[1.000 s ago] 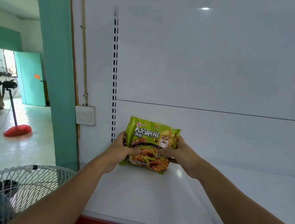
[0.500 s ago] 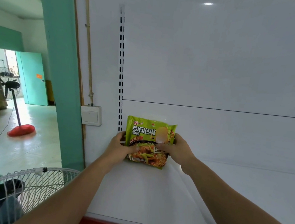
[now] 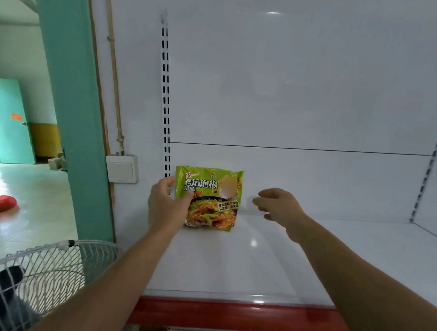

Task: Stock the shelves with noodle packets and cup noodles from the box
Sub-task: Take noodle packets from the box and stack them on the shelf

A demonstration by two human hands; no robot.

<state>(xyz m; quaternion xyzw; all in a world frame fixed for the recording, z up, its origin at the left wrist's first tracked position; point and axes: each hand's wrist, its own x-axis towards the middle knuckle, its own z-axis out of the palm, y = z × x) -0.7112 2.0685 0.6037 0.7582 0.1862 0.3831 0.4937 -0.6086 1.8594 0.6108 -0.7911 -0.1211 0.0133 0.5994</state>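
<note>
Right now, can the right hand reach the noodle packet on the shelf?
Probably yes. The right hand hovers open just right of the noodle packet, with only bare shelf between them. The left hand grips the packet's left edge, out of the way.

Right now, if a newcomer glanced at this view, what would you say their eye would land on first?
The bright green noodle packet stands upright at the back left of the white shelf. The left hand holds its left edge, while the right hand hovers open to its right, off the packet. A red strip along the shelf's front edge stands out too.
</note>
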